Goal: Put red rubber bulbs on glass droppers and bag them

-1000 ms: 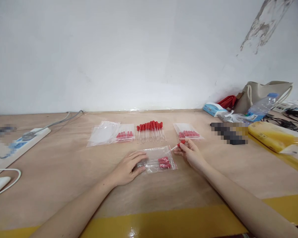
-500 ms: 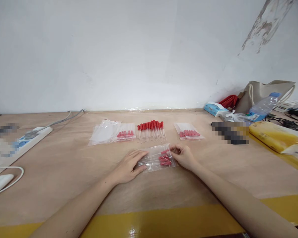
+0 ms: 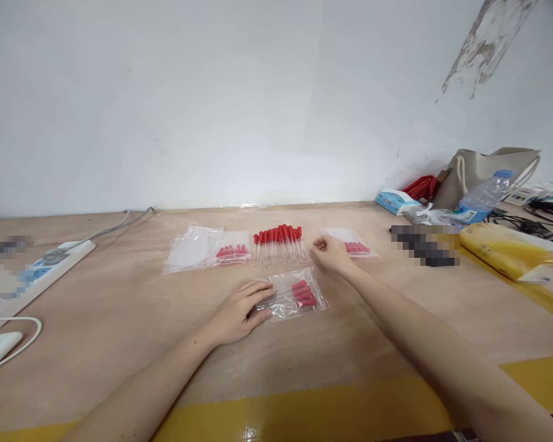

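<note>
A clear zip-lock bag [image 3: 283, 293] lies in front of me with several red-topped droppers inside, their bulbs toward its red-striped right end. My left hand [image 3: 244, 310] rests at the bag's left end, fingers on top and thumb at the lower edge, holding it down. Just right of the loose droppers [image 3: 280, 242], my right hand [image 3: 332, 253] hovers with loosely curled fingers and nothing visible in them. It partly covers a filled bag [image 3: 357, 247] behind it. Another filled bag [image 3: 233, 248] lies left of the loose droppers, beside flat, unfilled bags [image 3: 191, 248].
A power strip [image 3: 64, 261] with a grey cable lies at the left, near a white device [image 3: 0, 350]. At the right are a yellow pack [image 3: 507, 248], a plastic bottle [image 3: 486, 195], a blue tissue pack [image 3: 396, 201] and a beige bag [image 3: 486, 162]. A wall stands behind the table.
My right hand has let go of the bag's right end and moved up and away toward the loose droppers. My left hand stays on the bag.
</note>
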`<state>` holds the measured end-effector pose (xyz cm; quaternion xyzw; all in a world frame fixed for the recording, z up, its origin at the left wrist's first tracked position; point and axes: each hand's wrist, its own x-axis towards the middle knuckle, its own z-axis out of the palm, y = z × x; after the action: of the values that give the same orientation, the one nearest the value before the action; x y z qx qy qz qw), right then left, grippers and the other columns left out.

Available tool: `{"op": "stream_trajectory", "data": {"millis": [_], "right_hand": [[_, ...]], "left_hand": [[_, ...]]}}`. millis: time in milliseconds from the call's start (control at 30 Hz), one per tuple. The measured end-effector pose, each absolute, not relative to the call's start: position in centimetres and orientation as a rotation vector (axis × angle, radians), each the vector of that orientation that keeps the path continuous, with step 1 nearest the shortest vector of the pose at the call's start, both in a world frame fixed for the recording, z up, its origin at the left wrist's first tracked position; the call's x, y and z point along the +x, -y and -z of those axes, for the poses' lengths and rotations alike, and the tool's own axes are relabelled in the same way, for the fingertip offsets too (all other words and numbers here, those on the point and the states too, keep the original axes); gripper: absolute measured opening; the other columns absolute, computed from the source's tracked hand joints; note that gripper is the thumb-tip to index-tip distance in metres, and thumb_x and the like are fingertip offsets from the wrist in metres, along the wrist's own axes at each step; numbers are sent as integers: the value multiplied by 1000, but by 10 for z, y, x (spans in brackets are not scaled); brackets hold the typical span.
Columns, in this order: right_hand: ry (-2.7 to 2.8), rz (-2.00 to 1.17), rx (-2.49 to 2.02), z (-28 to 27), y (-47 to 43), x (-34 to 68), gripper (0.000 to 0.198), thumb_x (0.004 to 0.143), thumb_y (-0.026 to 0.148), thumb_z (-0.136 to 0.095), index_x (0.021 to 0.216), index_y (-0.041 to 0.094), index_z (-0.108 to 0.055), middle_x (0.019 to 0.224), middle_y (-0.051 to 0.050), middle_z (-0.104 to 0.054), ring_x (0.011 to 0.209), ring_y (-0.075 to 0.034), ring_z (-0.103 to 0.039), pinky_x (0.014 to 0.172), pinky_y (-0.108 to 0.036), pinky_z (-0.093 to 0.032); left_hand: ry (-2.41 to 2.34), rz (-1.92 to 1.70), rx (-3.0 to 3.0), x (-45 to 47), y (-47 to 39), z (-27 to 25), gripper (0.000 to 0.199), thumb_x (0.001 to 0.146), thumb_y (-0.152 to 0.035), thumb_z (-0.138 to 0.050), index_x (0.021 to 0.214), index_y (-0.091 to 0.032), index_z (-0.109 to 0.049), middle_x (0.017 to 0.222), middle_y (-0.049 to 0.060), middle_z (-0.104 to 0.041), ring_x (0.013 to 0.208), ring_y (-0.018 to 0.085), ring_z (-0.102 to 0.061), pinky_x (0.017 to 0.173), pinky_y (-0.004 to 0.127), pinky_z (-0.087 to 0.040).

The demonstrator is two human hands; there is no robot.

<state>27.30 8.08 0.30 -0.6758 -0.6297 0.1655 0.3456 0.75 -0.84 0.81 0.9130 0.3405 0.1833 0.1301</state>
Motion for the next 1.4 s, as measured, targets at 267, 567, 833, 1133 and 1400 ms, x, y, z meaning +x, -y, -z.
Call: {"op": "stream_trajectory", "data": {"millis": [267, 567, 833, 1133, 1400], "right_hand": [[1544, -476, -1949, -4, -141, 246, 18, 65, 23, -58, 81, 15, -60, 81, -10, -63, 80, -22, -59, 67, -27, -42], [1508, -519, -1886, -15, -126, 266, 56, 72, 18, -50, 123, 6, -33, 81, -11, -63, 77, -19, -60, 65, -26, -44], [1209, -920, -1269, 3, -44, 296, 62, 71, 22, -52, 123, 21, -19, 67, 5, -50, 48, -13, -57, 50, -29, -51], [883, -965, -1125, 11, -28, 283, 48, 59, 29, -64, 93, 25, -31, 64, 9, -51, 49, -12, -58, 51, -29, -51], [945, -856, -1124, 5, -19, 294, 50, 62, 31, -63, 100, 24, -32, 64, 8, -51, 46, -11, -55, 46, -25, -47]], "left_hand": [[-982, -519, 2655, 6, 9, -8, 39, 86, -33, -46, 123, -25, -46, 127, 7, -47, 118, 22, -41, 101, 44, -30], [-991, -491, 2655, 5, 7, -6, 39, 86, -34, -46, 124, -25, -45, 128, 6, -46, 119, 21, -40, 102, 42, -29], [-988, -489, 2666, 5, 8, -6, 38, 86, -34, -44, 124, -25, -46, 128, 6, -46, 119, 20, -39, 102, 42, -30], [-995, -486, 2671, 5, 7, -5, 39, 87, -35, -43, 125, -26, -44, 130, 5, -45, 120, 20, -38, 102, 42, -29], [-992, -504, 2661, 6, 8, -7, 38, 86, -34, -44, 124, -26, -46, 128, 6, -46, 119, 21, -40, 100, 41, -32]]}}
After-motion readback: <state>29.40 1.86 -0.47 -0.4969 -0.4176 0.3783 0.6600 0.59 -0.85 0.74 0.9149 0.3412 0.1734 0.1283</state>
